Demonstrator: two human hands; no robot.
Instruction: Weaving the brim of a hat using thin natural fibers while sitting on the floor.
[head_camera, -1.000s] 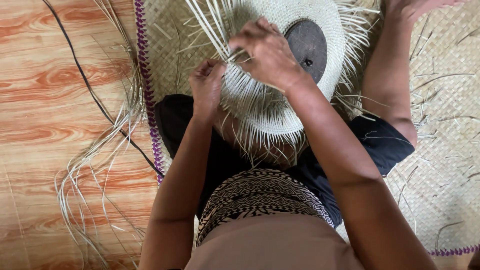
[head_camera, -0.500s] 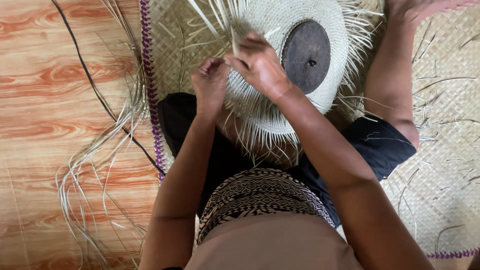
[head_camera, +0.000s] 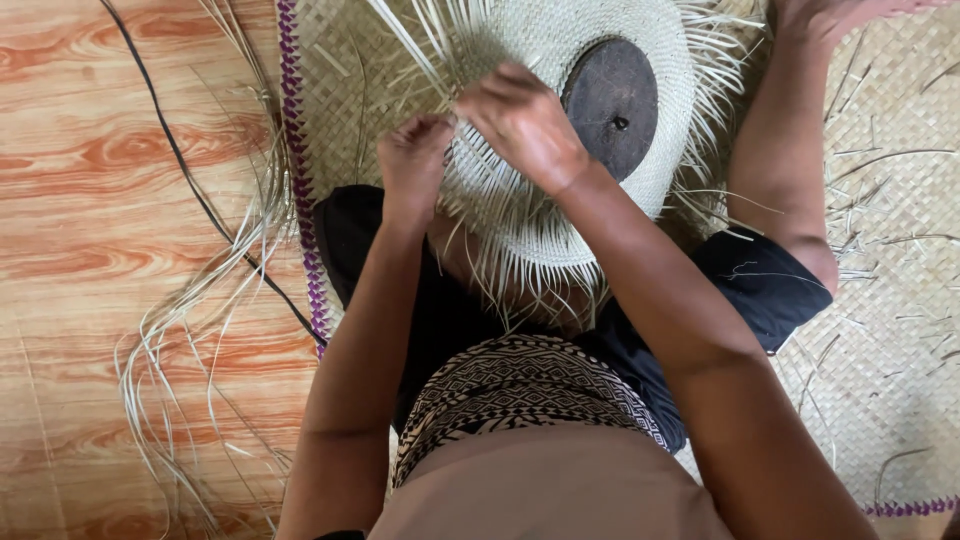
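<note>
A round, pale woven straw piece (head_camera: 560, 215) with loose strand ends all around its rim rests on my lap. A dark round disc (head_camera: 612, 96) lies at its centre. My left hand (head_camera: 415, 160) pinches strands at the piece's left rim. My right hand (head_camera: 522, 122) sits just right of it, fingers closed on strands at the same edge. The two hands nearly touch.
I sit on a woven mat (head_camera: 890, 330) with a purple zigzag border (head_camera: 297, 190). Loose pale straw strands (head_camera: 190, 330) and a thin black cord (head_camera: 190, 180) lie on the wood-grain floor (head_camera: 90, 230) at left. My bare leg (head_camera: 785, 160) stretches out at upper right.
Both hands shifted slightly along the rim while working the strands; the right hand moved a little down and left toward the left hand. The woven piece stays on my lap.
</note>
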